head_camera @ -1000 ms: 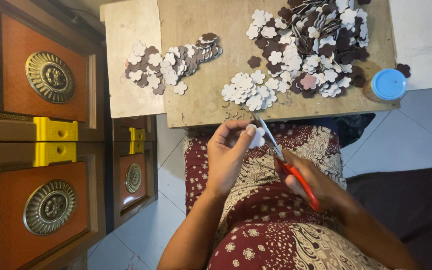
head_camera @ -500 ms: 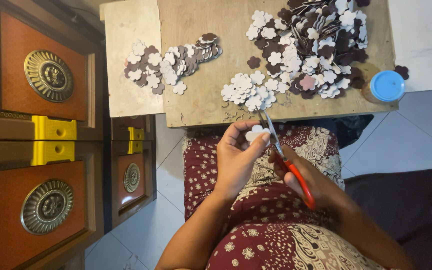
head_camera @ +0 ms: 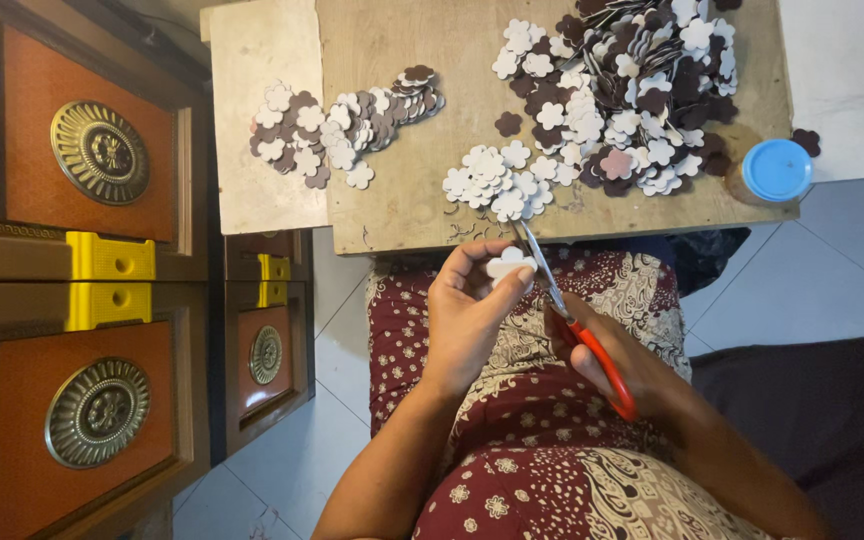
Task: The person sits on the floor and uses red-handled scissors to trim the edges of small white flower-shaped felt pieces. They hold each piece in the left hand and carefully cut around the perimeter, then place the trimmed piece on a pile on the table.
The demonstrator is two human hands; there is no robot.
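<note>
One white flower cutout (head_camera: 509, 263) pinched by left hand (head_camera: 469, 318): light, thin, bendy, so hold by edges. Right hand (head_camera: 620, 362) closed around red-handled scissors (head_camera: 574, 318), blades nearly shut at cutout's rim.

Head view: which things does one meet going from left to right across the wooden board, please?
Small row of flower cutouts → little white cutout cluster → big brown and white cutout pile → blue-lidded jar.

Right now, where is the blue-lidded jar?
In the head view, the blue-lidded jar stands at the far right edge of the wooden board, just right of the big pile of flower cutouts and beyond the right hand.
</note>
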